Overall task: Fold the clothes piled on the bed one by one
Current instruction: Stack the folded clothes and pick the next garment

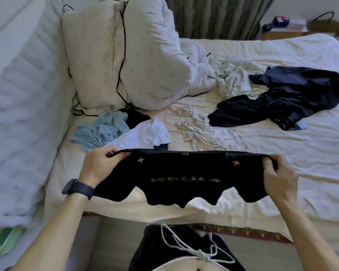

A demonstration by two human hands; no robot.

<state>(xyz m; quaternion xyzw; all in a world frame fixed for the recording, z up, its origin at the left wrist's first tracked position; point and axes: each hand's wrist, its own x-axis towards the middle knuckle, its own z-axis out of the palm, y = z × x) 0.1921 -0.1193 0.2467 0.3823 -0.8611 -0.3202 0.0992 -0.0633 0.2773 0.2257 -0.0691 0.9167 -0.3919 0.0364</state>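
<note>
Our left hand (pixel 100 165) and right hand (pixel 280 178), fingers clenched on its upper edge, hold the black printed T-shirt (pixel 184 171) spread above the white bed (pixel 305 153); a crumpled light-blue garment (pixel 104 132) and a navy garment (pixel 294 98) lie unfolded behind, so we judge little done.

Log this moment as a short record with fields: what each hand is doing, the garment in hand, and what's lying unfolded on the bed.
held garment: black T-shirt, stretched out over the near edge of the bed
left hand: grips its upper edge at one end; dark watch on wrist
right hand: grips the other end
unfolded on bed: light blue garment, white garment, pale patterned garment, dark navy garment
bedding: crumpled duvet heaped at the far left
</note>
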